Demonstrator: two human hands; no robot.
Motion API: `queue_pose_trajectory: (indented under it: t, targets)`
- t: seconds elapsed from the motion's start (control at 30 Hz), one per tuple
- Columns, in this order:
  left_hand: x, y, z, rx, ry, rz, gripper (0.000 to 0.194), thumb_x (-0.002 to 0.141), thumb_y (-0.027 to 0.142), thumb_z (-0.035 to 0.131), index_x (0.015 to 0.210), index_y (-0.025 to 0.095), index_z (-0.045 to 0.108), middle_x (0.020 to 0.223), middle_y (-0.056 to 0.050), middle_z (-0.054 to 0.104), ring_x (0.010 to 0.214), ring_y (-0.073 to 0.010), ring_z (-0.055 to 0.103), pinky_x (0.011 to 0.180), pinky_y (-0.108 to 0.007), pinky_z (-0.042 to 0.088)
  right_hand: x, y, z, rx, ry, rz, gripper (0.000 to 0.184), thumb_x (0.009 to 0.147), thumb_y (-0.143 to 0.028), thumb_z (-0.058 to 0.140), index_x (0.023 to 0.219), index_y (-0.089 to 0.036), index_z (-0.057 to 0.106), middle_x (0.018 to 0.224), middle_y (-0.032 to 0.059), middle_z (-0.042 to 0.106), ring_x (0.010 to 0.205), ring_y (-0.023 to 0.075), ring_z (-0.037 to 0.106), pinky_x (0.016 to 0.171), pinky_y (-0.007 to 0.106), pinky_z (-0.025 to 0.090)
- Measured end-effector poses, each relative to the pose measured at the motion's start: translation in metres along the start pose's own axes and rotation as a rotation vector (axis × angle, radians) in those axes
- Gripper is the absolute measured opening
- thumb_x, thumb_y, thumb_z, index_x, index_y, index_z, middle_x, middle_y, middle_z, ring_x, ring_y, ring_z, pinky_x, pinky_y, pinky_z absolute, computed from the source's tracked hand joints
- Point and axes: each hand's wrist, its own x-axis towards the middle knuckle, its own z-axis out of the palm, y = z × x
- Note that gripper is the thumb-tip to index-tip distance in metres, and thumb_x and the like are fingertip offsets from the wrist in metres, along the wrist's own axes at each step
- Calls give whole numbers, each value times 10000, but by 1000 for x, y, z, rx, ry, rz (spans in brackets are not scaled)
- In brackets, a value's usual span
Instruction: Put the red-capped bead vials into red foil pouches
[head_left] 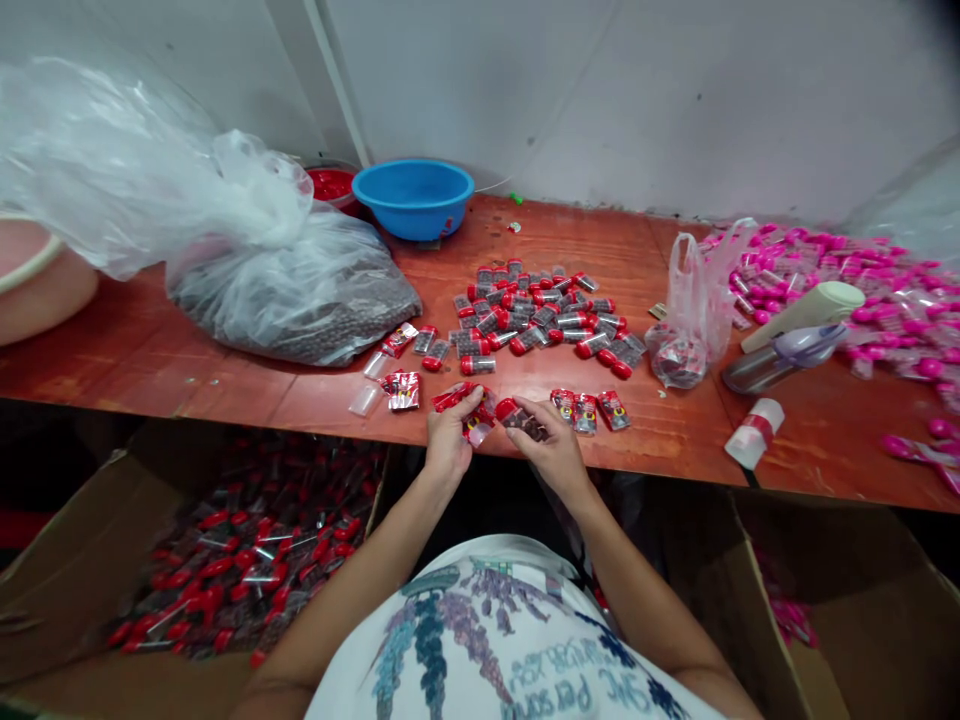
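Observation:
At the table's front edge, my left hand (448, 442) is closed on a few red printed plastic sleeves (480, 428). Close beside it my right hand (556, 448) grips a small clear bottle (513, 412) with a red cap and dark contents. The bottle's tip is near the sleeves; whether they touch, I cannot tell. Just right of my right hand lie several sleeved bottles (585, 413). More sleeves (403, 390) and clear plastic pieces (365, 399) are left of my hands. Beyond them spreads a pile of red-capped bottles (536, 315) with dark contents.
A large plastic bag (300, 290) of dark beads and a blue basin (414, 195) stand at the back left. On the right are a small knotted bag (686, 330), a steel flask (757, 370), a roll (755, 432) and pink items (817, 270). Below is a carton (67, 560) of red-capped bottles.

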Motion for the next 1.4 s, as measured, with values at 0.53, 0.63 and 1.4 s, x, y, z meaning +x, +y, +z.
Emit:
queue_pose_trajectory:
  t: [0.53,0.63,1.4]
  targets:
    - [-13,1,0,64,-103,-100,218,557,80,785,739,98,668,716,-42,703,642,-156,654,681,-299,542,-5,0,-5,65,25,42,418,795,-252,627,1211,-289,605,962,23,570,802,150,566,721,270,484]
    - [-15,1,1,84,-139,-27,232,567,96,789,760,116,663,715,-21,694,639,-144,645,686,-295,537,-7,3,-4,136,-57,79,416,798,-280,631,1213,-284,603,933,17,568,777,146,566,717,278,493]
    - [-31,4,5,273,-286,37,453,526,127,825,935,170,633,736,2,676,646,-146,644,669,-281,535,-11,-3,-7,356,19,184,283,750,-295,696,1025,-232,665,973,28,678,883,191,641,807,323,509]
